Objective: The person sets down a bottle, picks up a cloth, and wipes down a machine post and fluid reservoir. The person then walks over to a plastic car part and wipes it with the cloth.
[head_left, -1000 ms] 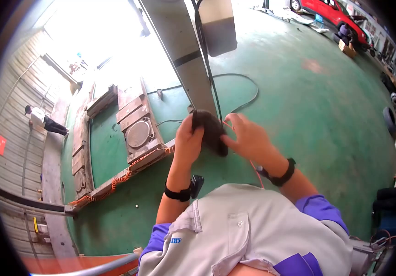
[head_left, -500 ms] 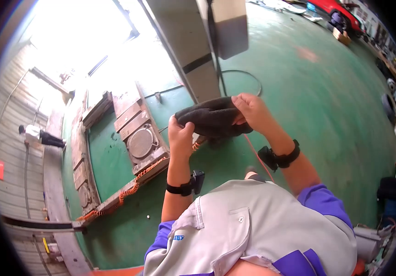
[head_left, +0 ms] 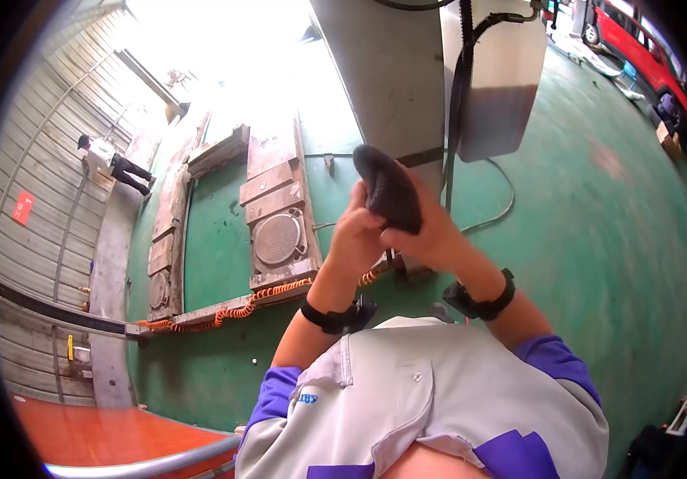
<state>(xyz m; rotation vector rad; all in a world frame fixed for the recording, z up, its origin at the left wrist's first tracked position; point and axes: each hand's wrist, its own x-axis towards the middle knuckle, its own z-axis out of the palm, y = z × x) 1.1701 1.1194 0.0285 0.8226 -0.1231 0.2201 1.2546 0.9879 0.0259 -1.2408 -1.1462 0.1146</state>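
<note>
A black, bunched-up cloth [head_left: 395, 195] is held up in front of me, its rounded top end pointing up and left. On its left side my left hand [head_left: 351, 235] grips it, thumb over the lower part. My right hand [head_left: 433, 231] closes round it from behind and the right, with most of its fingers hidden by the fabric. The two hands nearly meet at the cloth's lower end. Both wrists wear black straps with small devices.
Beyond my hands stands a grey post [head_left: 383, 72] with a tank of liquid [head_left: 499, 104] and hoses. Left of it lie lift ramps with a round plate [head_left: 278, 238] and an orange coiled hose [head_left: 224, 315]. A person [head_left: 112, 164] is by the wall; a red car [head_left: 651, 60] is far right.
The cloth was stretched sideways between both hands; now it is gathered, more upright, and the hands are close together. My view has turned, shifting the surroundings.
</note>
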